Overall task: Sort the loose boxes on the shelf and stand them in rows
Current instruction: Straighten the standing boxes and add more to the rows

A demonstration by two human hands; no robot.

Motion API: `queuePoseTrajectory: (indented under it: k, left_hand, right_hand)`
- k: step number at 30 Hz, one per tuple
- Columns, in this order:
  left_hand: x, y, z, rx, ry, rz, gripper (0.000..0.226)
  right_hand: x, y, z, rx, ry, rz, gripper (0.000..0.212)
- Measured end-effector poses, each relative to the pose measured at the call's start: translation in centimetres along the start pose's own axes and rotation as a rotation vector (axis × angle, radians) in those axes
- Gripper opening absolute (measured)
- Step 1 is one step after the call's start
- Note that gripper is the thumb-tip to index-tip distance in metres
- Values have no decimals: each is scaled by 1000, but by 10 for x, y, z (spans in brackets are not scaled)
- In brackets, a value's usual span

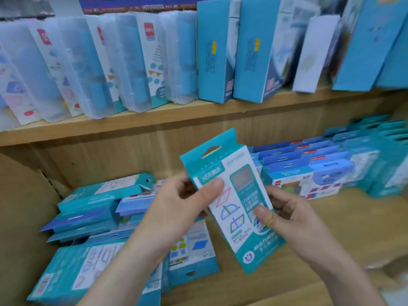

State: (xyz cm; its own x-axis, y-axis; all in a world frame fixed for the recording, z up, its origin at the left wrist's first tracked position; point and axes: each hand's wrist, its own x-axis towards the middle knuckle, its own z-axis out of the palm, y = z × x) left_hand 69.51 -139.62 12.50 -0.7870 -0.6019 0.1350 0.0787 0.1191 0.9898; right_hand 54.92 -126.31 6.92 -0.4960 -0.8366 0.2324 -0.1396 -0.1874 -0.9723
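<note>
Both hands pinch one flat teal carton [231, 206], thumbs on its glossy printed face and fingers behind: the left hand [176, 202] up near its hang-tab, the right hand [284, 215] lower down. It tilts above the lower shelf [331, 228], near the front edge. At the left end a loose heap [92, 217] of thin card cartons lies flat (most of the job, I judge). Toward the right rear corner, rows [320, 171] already stand. Frosted plastic cases [77, 69] line the upper shelf [176, 120].
</note>
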Motion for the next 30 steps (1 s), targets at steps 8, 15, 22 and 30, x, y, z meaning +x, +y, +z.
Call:
queuePoseTrajectory:
  k: [8,15,22,30]
  left_hand:
    - [24,-29,120,308,-14,197,4]
    - [57,-66,243,552,-48,243,21]
    - [89,-101,343,649,-114,190,30]
    - [117,-121,386,817,-226,156,37]
  right_hand:
    - [-45,7,-101,-141,194,44,37]
    - [-83,30,-206,-540,318,54,50]
    - [-106,45,-286,-570,352,129,66]
    - [-103,69,-320,-484,430,189,74]
